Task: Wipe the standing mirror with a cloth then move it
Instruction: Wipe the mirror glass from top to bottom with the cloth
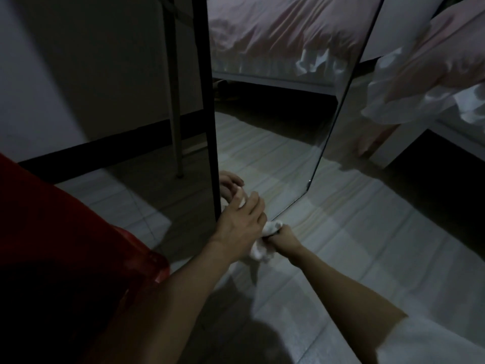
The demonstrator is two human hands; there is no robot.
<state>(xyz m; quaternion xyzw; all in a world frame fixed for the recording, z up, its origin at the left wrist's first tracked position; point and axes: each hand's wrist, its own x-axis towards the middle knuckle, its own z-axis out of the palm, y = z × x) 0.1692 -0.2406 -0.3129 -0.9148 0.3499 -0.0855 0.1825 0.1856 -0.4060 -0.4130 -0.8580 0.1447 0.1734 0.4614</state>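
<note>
Head view looks down in a dim room at a standing mirror (pixel 275 114) that rises from the floor (pixel 367 232) toward twelve o'clock, its dark frame edge running down to its lower corner near the middle of the view. The glass reflects a bed (pixel 446 69) with pink bedding and a white frill, which itself sits at two o'clock, well apart from the hands. At the mirror's lower corner the left hand (pixel 241 222) lies with its fingers spread and laid over a white cloth (pixel 259 252), pressing it against the bottom of the glass; its reflection shows just above it in the mirror. The right hand (pixel 282 239) sits just beside it at four o'clock of that corner, its grip curled tight round a bunched end of the same cloth, the two hands touching. The cloth hangs in a wad below and between them, close to the floor. A thin leg (pixel 175 101) of the mirror's stand shows behind the frame at eleven o'clock. A red garment (pixel 65 245) fills the view at eight o'clock.
</note>
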